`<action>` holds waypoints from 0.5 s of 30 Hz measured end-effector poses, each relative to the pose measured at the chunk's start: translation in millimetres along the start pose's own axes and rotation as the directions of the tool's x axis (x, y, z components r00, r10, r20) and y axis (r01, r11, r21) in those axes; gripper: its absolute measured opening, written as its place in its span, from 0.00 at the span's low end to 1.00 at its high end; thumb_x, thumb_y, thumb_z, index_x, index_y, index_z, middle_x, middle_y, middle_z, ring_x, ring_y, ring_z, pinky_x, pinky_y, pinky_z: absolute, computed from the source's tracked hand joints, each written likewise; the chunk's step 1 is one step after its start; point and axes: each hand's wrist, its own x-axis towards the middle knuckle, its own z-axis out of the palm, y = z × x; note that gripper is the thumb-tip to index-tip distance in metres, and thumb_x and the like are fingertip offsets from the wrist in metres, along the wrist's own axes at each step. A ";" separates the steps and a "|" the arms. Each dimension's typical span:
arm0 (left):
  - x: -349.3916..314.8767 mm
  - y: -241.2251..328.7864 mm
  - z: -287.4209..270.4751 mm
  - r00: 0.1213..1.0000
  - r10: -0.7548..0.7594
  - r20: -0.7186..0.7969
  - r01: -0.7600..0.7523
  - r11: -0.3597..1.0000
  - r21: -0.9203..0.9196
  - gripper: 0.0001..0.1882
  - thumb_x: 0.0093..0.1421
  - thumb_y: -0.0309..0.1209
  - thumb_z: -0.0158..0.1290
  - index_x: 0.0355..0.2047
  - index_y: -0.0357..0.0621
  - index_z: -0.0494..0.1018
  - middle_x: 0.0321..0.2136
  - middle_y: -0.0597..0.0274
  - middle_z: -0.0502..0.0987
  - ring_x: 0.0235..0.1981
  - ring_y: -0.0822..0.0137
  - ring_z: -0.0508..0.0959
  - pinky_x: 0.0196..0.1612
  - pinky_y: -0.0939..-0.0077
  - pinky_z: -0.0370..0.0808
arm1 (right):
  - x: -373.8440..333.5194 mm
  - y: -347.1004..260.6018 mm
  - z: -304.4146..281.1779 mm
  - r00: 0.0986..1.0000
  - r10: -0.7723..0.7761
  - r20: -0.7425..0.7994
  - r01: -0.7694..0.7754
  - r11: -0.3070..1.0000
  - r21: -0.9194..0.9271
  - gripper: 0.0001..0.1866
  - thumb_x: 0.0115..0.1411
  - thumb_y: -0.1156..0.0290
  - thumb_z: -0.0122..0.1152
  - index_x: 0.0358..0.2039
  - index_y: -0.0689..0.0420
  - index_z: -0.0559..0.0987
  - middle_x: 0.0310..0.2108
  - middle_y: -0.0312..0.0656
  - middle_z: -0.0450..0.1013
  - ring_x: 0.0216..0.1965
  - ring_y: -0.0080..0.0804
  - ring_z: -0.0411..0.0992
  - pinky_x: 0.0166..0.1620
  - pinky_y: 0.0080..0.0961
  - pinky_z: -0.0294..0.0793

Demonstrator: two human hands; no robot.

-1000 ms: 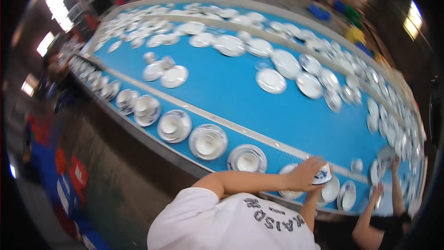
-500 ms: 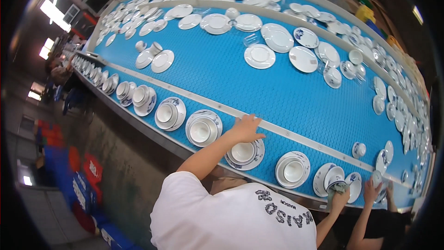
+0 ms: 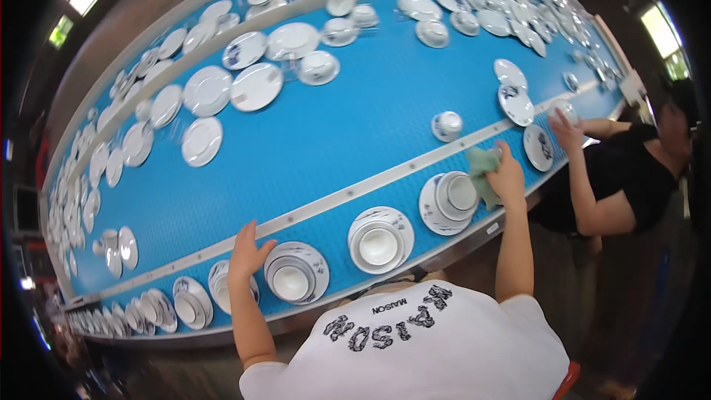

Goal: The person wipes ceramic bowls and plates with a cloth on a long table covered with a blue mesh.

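Observation:
My right hand [image 3: 506,176] is closed on a green cloth [image 3: 483,172], raised just right of a stack of bowls [image 3: 458,194] that sits on a blue-patterned white plate [image 3: 431,211]. My left hand [image 3: 250,252] is empty, its fingers stretched out and thumb apart. It hovers between two plate-and-bowl sets; the plate and bowls [image 3: 290,281] to its right show whole, while it partly covers the plate and bowls [image 3: 222,289] to its left. Between my hands stands another set of nested white bowls [image 3: 379,243] on a plate.
A metal rail [image 3: 352,191] divides the blue conveyor belt [image 3: 355,118]. Beyond it lie many plates, bowls and glasses, including a small cup [image 3: 447,126]. At right, a co-worker in black [image 3: 629,178] handles a clear rounded piece beside a patterned plate [image 3: 538,148].
The view has swung right. My right hand with the cloth has come away from the bowl, which now rests on its plate. My left hand has shifted left of the set it was over.

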 end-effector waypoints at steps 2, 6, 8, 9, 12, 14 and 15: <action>18.3 28.7 6.2 0.991 0.126 0.054 -0.128 0.992 0.024 0.36 0.50 0.43 0.56 0.53 0.34 0.59 0.53 0.39 0.60 0.56 0.45 0.58 0.57 0.57 0.57 | 22.8 -16.1 -0.3 0.999 -0.009 -0.041 0.010 1.000 0.023 0.35 0.40 0.72 0.59 0.53 0.52 0.63 0.35 0.54 0.72 0.38 0.51 0.70 0.41 0.41 0.69; 52.8 147.3 27.7 0.915 0.397 0.067 -0.399 0.916 0.025 0.35 0.48 0.40 0.58 0.54 0.40 0.59 0.54 0.40 0.59 0.56 0.45 0.58 0.58 0.57 0.57 | 87.8 3.3 62.1 0.942 -0.315 0.112 0.328 0.936 -0.131 0.36 0.38 0.73 0.61 0.53 0.50 0.64 0.39 0.52 0.68 0.41 0.49 0.68 0.41 0.38 0.70; 70.3 196.4 46.5 0.868 0.490 0.075 -0.493 0.870 0.022 0.37 0.47 0.37 0.59 0.56 0.44 0.57 0.56 0.41 0.56 0.57 0.45 0.56 0.58 0.58 0.57 | 101.6 4.0 99.8 0.874 -0.439 0.208 0.475 0.860 -0.186 0.34 0.38 0.75 0.61 0.51 0.49 0.66 0.40 0.50 0.67 0.41 0.48 0.68 0.42 0.37 0.70; 79.6 215.2 55.9 0.845 0.529 0.079 -0.531 0.847 0.006 0.39 0.45 0.36 0.60 0.57 0.44 0.56 0.56 0.41 0.56 0.57 0.44 0.56 0.57 0.58 0.58 | 105.0 -2.1 110.4 0.834 -0.503 0.227 0.542 0.824 -0.164 0.33 0.39 0.76 0.60 0.50 0.48 0.67 0.41 0.49 0.67 0.41 0.48 0.68 0.42 0.36 0.70; 103.8 256.2 98.0 0.838 0.545 0.013 -0.545 0.838 -0.025 0.44 0.40 0.32 0.63 0.57 0.46 0.54 0.56 0.42 0.55 0.56 0.44 0.58 0.55 0.57 0.61 | 85.1 -24.2 111.5 0.566 -0.744 0.354 0.741 0.648 0.177 0.25 0.41 0.77 0.59 0.44 0.51 0.73 0.39 0.47 0.70 0.40 0.48 0.69 0.42 0.35 0.70; 118.5 268.8 128.9 0.841 0.541 -0.017 -0.540 0.841 0.017 0.44 0.39 0.30 0.64 0.57 0.46 0.54 0.55 0.42 0.56 0.54 0.44 0.59 0.53 0.57 0.63 | 81.4 -24.0 99.4 0.604 -0.702 0.377 0.610 0.712 0.349 0.20 0.41 0.77 0.58 0.40 0.52 0.75 0.37 0.47 0.71 0.39 0.48 0.70 0.41 0.34 0.70; 124.2 271.6 142.9 0.853 0.522 0.006 -0.522 0.851 0.065 0.43 0.38 0.29 0.64 0.56 0.45 0.55 0.52 0.43 0.59 0.53 0.45 0.60 0.51 0.56 0.64 | 78.8 -22.3 91.7 0.645 -0.642 0.415 0.436 0.755 0.490 0.16 0.42 0.78 0.58 0.36 0.54 0.77 0.35 0.46 0.73 0.38 0.49 0.70 0.41 0.33 0.70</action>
